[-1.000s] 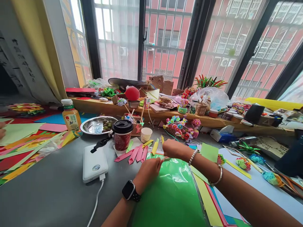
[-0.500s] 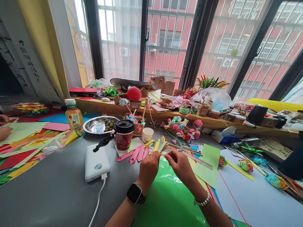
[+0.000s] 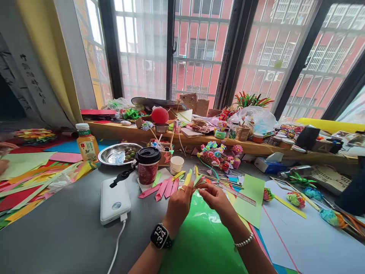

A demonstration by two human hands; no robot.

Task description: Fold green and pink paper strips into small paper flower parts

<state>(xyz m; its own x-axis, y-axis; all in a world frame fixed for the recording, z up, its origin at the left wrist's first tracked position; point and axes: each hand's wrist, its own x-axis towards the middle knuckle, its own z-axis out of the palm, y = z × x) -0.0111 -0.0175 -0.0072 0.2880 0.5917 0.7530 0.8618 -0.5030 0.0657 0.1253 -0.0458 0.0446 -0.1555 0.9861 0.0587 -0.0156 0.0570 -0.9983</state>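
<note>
My left hand [image 3: 179,203], with a watch on its wrist, pinches a small bundle of folded paper strips [image 3: 199,180] in green and pale colours. Close against it, my right hand [image 3: 216,198] is closed with thumb and forefinger at the bundle's lower right side. My fingers hide the bundle's base. Beneath both hands lies a shiny green sheet [image 3: 203,243]. Several pink folded paper strips [image 3: 162,189] rest on the table to the left, with a yellow one [image 3: 188,177] just beyond my left hand.
A white power bank [image 3: 115,201] with a cable lies left, behind it a lidded coffee cup [image 3: 147,167], a paper cup [image 3: 177,165], a metal plate [image 3: 106,160] and a juice bottle [image 3: 87,144]. Paper flowers [image 3: 296,199] lie right. Another person's hand [image 3: 3,166] is far left.
The paper bundle has turned and now fans upward between my hands. My right fingers have come closer to my left. The watch face has lit up.
</note>
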